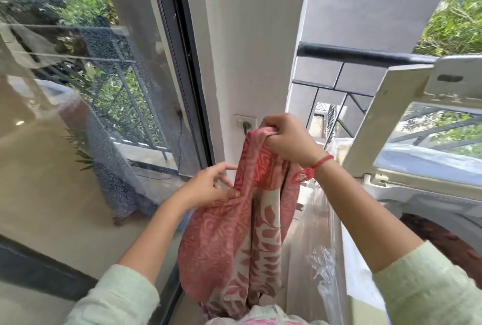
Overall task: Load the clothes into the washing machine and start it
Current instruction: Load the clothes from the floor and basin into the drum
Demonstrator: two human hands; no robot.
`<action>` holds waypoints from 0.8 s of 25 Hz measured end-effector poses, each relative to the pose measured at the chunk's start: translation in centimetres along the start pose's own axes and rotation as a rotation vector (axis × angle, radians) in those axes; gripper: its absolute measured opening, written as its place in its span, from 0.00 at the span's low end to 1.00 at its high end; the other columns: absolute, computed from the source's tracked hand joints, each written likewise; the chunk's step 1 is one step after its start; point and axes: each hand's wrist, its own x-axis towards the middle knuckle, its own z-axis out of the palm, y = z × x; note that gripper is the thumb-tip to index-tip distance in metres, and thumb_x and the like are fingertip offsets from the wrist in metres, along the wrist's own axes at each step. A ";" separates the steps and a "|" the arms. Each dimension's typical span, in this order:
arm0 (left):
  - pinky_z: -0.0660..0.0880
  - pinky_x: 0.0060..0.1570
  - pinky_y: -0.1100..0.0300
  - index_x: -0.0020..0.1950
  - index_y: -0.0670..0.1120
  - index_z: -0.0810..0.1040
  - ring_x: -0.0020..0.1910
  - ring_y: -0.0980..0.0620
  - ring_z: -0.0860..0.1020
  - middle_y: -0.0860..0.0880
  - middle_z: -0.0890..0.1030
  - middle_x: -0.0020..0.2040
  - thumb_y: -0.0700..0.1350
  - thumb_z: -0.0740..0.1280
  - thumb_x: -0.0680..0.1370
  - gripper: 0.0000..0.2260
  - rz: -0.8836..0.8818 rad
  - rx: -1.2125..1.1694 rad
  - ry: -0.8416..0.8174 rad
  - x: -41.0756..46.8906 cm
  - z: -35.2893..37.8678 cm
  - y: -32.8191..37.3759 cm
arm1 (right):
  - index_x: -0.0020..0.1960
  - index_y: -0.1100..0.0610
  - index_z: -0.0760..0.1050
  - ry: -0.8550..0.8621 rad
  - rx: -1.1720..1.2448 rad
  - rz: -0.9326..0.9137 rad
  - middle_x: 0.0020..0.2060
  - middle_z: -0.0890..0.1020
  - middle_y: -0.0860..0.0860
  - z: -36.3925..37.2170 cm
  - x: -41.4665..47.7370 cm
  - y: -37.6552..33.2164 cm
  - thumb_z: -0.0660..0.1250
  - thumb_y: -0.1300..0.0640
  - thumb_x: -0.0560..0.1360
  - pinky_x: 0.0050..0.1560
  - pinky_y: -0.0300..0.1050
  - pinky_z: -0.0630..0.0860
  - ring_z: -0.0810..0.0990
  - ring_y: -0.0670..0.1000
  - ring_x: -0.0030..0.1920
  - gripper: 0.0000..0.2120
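right hand (287, 139) is clenching the bunched top of the pink patterned cloth (227, 246), holding it high so it's hanging free; left hand (208, 189) is pinching a fold lower down, likely untangling it. cloth is dangling just left of the washing machine (422, 194), whose lid (365, 129) is standing open for loading. no readable writing showing.
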 end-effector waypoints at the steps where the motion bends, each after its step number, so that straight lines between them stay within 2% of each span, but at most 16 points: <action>1: 0.71 0.38 0.64 0.54 0.65 0.76 0.33 0.58 0.73 0.54 0.79 0.43 0.58 0.77 0.63 0.21 -0.008 0.061 -0.095 0.3 0.0 0.1 | 0.32 0.63 0.73 0.065 0.027 0.014 0.26 0.70 0.54 -0.8 0.3 -0.2 0.57 0.61 0.66 0.28 0.38 0.63 0.65 0.48 0.30 0.09; 3: 0.72 0.41 0.60 0.49 0.57 0.81 0.37 0.58 0.76 0.50 0.81 0.42 0.60 0.76 0.63 0.18 -0.042 0.081 -0.245 0.2 0.0 -1.7 | 0.32 0.59 0.75 0.230 0.098 0.097 0.27 0.72 0.54 -3.4 0.8 0.4 0.56 0.59 0.66 0.31 0.40 0.66 0.69 0.48 0.31 0.10; 5: 0.75 0.47 0.53 0.44 0.51 0.82 0.42 0.55 0.79 0.50 0.82 0.43 0.64 0.73 0.64 0.19 -0.073 0.024 -0.235 -0.4 1.0 -3.6 | 0.30 0.55 0.74 0.336 0.145 0.150 0.26 0.72 0.52 -6.1 1.3 1.6 0.57 0.59 0.67 0.32 0.42 0.66 0.70 0.49 0.33 0.10; 7: 0.76 0.49 0.50 0.45 0.50 0.81 0.43 0.51 0.80 0.46 0.83 0.43 0.65 0.67 0.68 0.20 -0.067 0.051 0.012 -0.4 1.5 -4.8 | 0.32 0.56 0.72 0.371 0.092 0.211 0.27 0.71 0.50 -7.2 1.5 3.7 0.56 0.58 0.66 0.33 0.45 0.66 0.70 0.50 0.34 0.08; 8: 0.76 0.45 0.51 0.44 0.48 0.80 0.42 0.49 0.80 0.45 0.83 0.40 0.64 0.64 0.70 0.20 -0.025 0.126 0.171 -0.4 0.9 -4.6 | 0.33 0.58 0.72 0.380 0.077 0.259 0.28 0.72 0.51 -7.0 1.4 4.9 0.55 0.57 0.65 0.34 0.48 0.67 0.70 0.51 0.35 0.09; 10: 0.71 0.34 0.56 0.40 0.49 0.76 0.35 0.49 0.77 0.48 0.78 0.33 0.52 0.61 0.76 0.09 0.011 0.213 0.463 -1.0 -1.3 -2.6 | 0.38 0.61 0.75 0.363 0.161 0.376 0.33 0.77 0.55 -6.1 0.8 7.5 0.54 0.57 0.64 0.39 0.53 0.72 0.75 0.54 0.40 0.13; 12: 0.65 0.30 0.58 0.39 0.50 0.73 0.29 0.56 0.71 0.55 0.73 0.30 0.40 0.59 0.77 0.09 0.128 0.181 0.653 -1.8 -3.9 1.7 | 0.46 0.64 0.78 0.351 0.314 0.471 0.38 0.79 0.57 -5.6 0.2 8.7 0.54 0.59 0.65 0.40 0.47 0.74 0.77 0.55 0.42 0.18; 14: 0.64 0.30 0.62 0.39 0.48 0.71 0.28 0.60 0.68 0.56 0.72 0.30 0.37 0.59 0.76 0.09 0.304 0.227 0.759 -2.2 -5.8 6.7 | 0.54 0.61 0.78 0.407 0.424 0.523 0.37 0.78 0.53 -5.5 0.1 8.6 0.55 0.63 0.71 0.32 0.34 0.72 0.76 0.51 0.39 0.17; 15: 0.63 0.29 0.65 0.38 0.45 0.71 0.28 0.59 0.68 0.53 0.72 0.29 0.37 0.59 0.76 0.08 0.382 0.264 0.780 -2.1 -6.1 8.8 | 0.57 0.59 0.77 0.470 0.456 0.533 0.36 0.79 0.50 -5.7 0.2 8.4 0.54 0.65 0.75 0.28 0.30 0.71 0.76 0.47 0.36 0.16; 16: 0.62 0.29 0.66 0.38 0.42 0.72 0.28 0.59 0.68 0.50 0.73 0.29 0.37 0.59 0.77 0.08 0.437 0.293 0.788 -1.9 -6.2 10.5 | 0.57 0.58 0.76 0.531 0.501 0.531 0.34 0.81 0.46 -6.1 0.5 8.3 0.53 0.65 0.76 0.28 0.28 0.71 0.76 0.42 0.33 0.15; 18: 0.61 0.28 0.65 0.39 0.39 0.73 0.26 0.60 0.67 0.51 0.71 0.28 0.39 0.60 0.77 0.09 0.497 0.296 0.797 -1.5 -6.0 13.5 | 0.49 0.56 0.78 0.618 0.637 0.514 0.28 0.82 0.39 -7.1 1.2 8.1 0.54 0.65 0.75 0.38 0.34 0.76 0.80 0.39 0.33 0.14; 20: 0.62 0.29 0.59 0.39 0.38 0.73 0.26 0.59 0.68 0.50 0.72 0.28 0.40 0.60 0.77 0.09 0.550 0.308 0.816 -1.7 -6.3 15.0 | 0.40 0.56 0.80 0.679 0.744 0.475 0.32 0.84 0.44 -8.3 2.0 8.0 0.56 0.63 0.70 0.48 0.48 0.80 0.83 0.46 0.40 0.13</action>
